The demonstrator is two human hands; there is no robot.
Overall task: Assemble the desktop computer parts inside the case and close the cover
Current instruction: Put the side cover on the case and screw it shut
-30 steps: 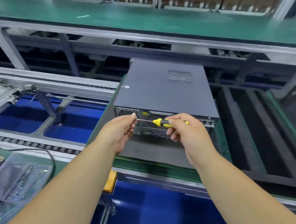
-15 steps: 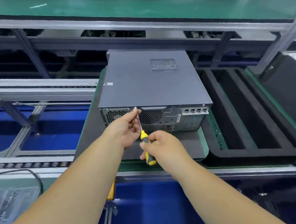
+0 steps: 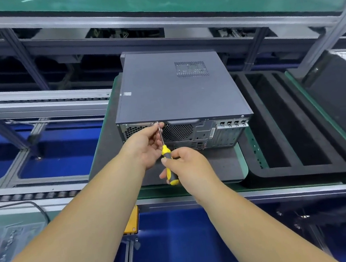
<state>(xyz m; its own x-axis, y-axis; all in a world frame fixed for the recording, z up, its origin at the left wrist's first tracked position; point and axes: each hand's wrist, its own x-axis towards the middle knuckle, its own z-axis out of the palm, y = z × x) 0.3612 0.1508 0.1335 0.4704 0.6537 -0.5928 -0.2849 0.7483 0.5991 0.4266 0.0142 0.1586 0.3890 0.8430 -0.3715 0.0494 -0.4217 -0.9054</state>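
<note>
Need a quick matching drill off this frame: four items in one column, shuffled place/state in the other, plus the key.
Items
1. screwdriver
2. left hand
3. computer case
4. foam tray

Descriptions
A. cover on, rear panel facing the camera
B. black, with long empty slots, right of the case
C. yellow and black handle, gripped by the right hand
D. pinches the metal shaft near its tip at the top edge of the rear panel

Pairs: 1-C, 2-D, 3-A, 4-B
</note>
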